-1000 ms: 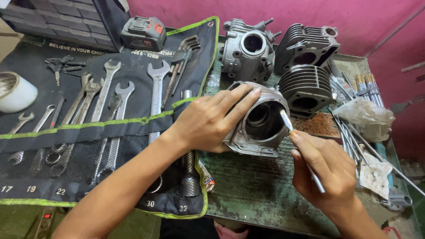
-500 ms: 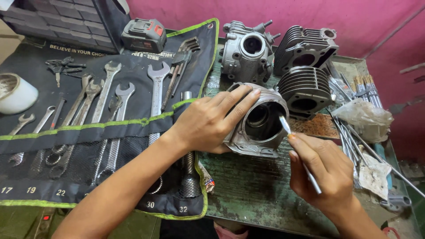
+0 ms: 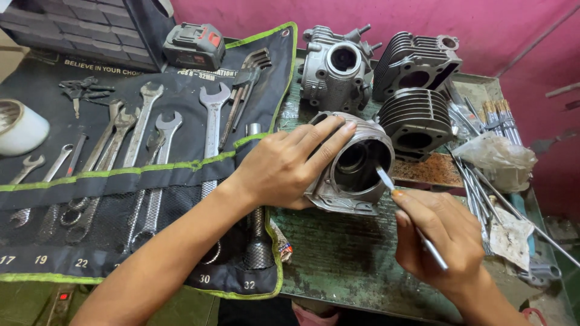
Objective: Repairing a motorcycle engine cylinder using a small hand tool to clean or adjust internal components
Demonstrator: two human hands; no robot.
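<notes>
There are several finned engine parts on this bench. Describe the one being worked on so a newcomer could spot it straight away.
Start at the black tool roll of spanners; just past its right edge, on the worn green bench, lies a grey engine cylinder. Unlike the three parts behind it, it lies tilted, bore facing the camera, gripped by the left hand while the right hand pokes a thin tool inside.

**Tool tip slid deeper into the bore**

Over the last second the right hand (image 3: 447, 241) drifted a bit lower and right, so the thin metal tool (image 3: 411, 218) now angles steeper, its tip further inside the engine cylinder (image 3: 353, 163) mouth rather than at the rim.
</notes>
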